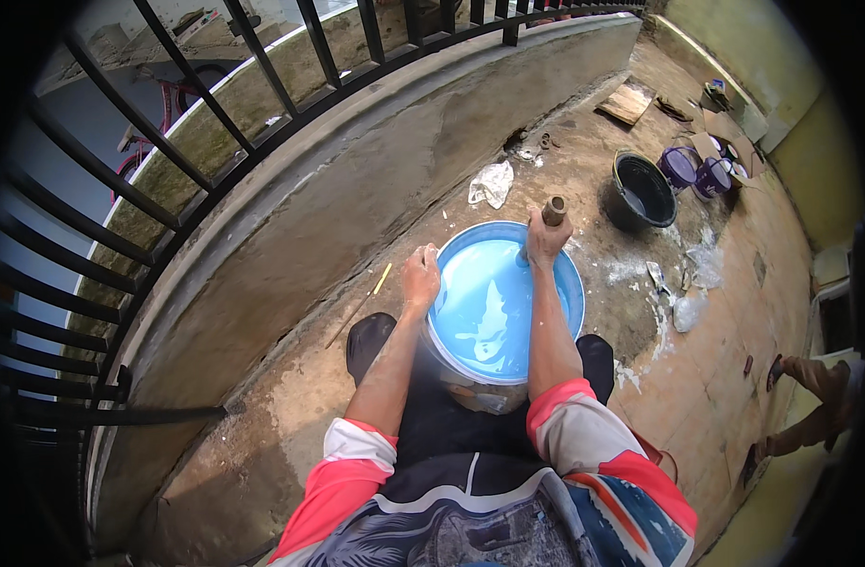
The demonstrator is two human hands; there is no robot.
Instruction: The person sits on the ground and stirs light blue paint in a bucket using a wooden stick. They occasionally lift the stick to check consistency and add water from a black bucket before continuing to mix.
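Observation:
A large bucket [444, 346] full of light blue paint [480, 302] stands between my legs. My left hand [420, 277] grips its rim on the left side, fingers curled over the edge. With my right hand [548, 241] I hold a thick wooden stick [553, 210] upright near the far right rim. The stick's top pokes out above my fist, and its lower end dips into the paint, where I cannot see it. Pale glossy streaks lie on the paint's surface.
A black bucket [638, 194] and purple pails [678, 167] stand at the far right. A white rag [491, 184] and a clear plastic bag [690, 310] lie on the paint-splashed floor. A low wall with a black railing [191, 203] runs along the left. Another person's legs [811, 402] show at right.

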